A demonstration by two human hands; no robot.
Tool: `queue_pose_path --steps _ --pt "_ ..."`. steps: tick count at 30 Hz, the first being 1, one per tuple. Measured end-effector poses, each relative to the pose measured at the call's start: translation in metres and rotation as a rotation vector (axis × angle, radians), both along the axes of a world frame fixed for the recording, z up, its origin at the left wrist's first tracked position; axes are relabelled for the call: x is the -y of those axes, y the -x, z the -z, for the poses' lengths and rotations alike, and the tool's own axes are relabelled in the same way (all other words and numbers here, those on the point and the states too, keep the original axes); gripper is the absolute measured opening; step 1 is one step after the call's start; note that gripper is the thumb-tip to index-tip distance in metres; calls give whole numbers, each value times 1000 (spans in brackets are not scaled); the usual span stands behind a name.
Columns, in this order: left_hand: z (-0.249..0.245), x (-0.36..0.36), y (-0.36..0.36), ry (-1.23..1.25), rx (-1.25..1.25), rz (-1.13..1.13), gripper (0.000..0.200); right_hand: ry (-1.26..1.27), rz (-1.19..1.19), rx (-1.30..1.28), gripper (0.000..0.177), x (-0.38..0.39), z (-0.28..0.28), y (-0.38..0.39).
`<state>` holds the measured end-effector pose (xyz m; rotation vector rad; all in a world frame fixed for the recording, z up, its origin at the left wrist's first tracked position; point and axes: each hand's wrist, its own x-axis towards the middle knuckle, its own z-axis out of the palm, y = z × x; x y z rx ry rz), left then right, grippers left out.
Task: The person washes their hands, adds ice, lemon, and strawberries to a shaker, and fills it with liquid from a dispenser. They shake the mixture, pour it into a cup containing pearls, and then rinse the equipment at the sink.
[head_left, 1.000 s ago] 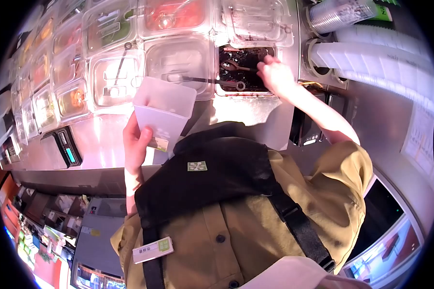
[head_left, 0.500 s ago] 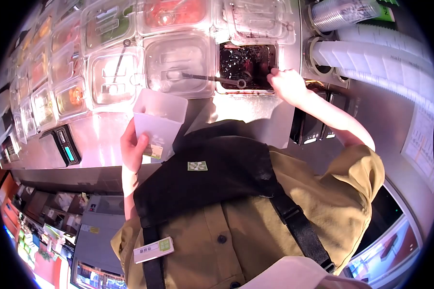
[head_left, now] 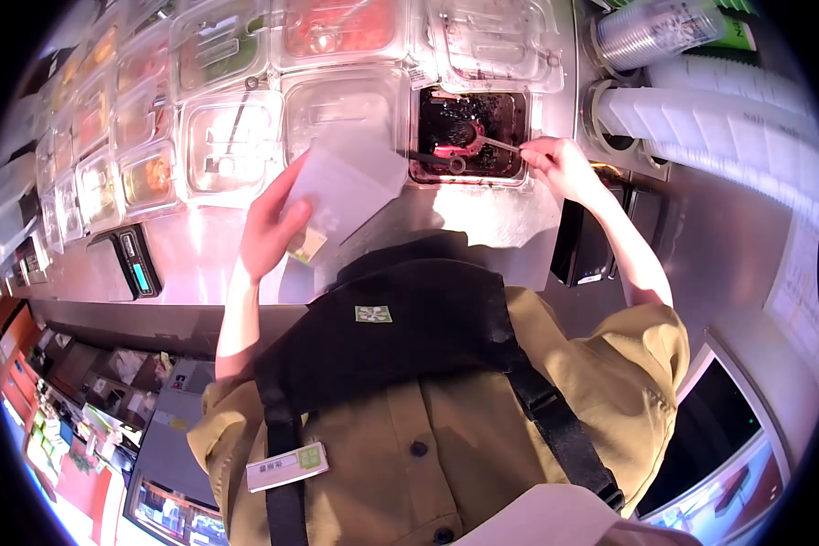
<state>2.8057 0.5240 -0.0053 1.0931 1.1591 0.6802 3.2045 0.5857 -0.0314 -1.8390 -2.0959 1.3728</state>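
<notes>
- We see the left hand (head_left: pixel 268 223) with its grip clenched round a translucent plastic cup (head_left: pixel 346 182); the fingers wrap the lower part, where a small label (head_left: pixel 307 246) sits; the cup is held tilted above the worktop (head_left: pixel 191 264), not resting on it.
- The upper end of the cup lies just beside the near-left corner of an open bin of dark filling (head_left: pixel 469 114); we cannot tell whether cup and bin touch.
- The right hand (head_left: pixel 564 168) holds its grip pinched on the handle of a metal spoon (head_left: pixel 499 144); the bowl end of the spoon is over the dark filling, inside the bin; the hand itself is at the bin's right edge.
- A second utensil with a ring-ended handle (head_left: pixel 441 160) lies along the near edge of the bin, between the cup and the spoon.
- Left of the bin stand rows of containers under clear lids (head_left: pixel 223 141); one lidded container is partly hidden behind the cup.
- Right of the bin, stacked cups (head_left: pixel 710 118) lie on their side in holders, well clear of both hands.
- A small device with a display (head_left: pixel 136 264) sits on the worktop left of the left hand; a black box (head_left: pixel 582 241) is below the right forearm.
</notes>
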Motion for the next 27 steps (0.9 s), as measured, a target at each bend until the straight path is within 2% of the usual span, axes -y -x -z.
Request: queue_pose_path --steps 2,8,11,12,15,17,21,22,25,26,27 --pt "-2 -19 -13 9 19 82 52 19 16 -36 21 0 -19 -6" --pt "5 -55 -48 -59 64 210 52 -212 93 -158 15 4 -99 -5" --pt "4 -59 -62 -96 104 195 53 -438 -29 -14 13 10 -134 16" --pt "3 -59 -67 -105 116 181 54 -650 -114 72 11 15 -134 22" --pt "1 -55 -77 -181 209 119 57 -903 -289 421 22 35 -148 47" --pt "-2 -52 -80 -216 227 100 59 -1096 -423 530 40 42 -152 54" --pt "6 -44 -85 -309 271 38 60 -1301 -399 526 37 51 -164 49" --pt "6 -43 -86 -326 278 27 60 -1278 -363 419 34 50 -162 42" --pt "11 -40 -85 -367 256 3 59 -870 -46 52 22 58 -170 34" --pt "14 -39 -85 -379 244 -1 59 -758 88 33 21 61 -171 30" --pt "16 -35 -83 -363 265 -47 58 -652 149 126 20 61 -174 22"
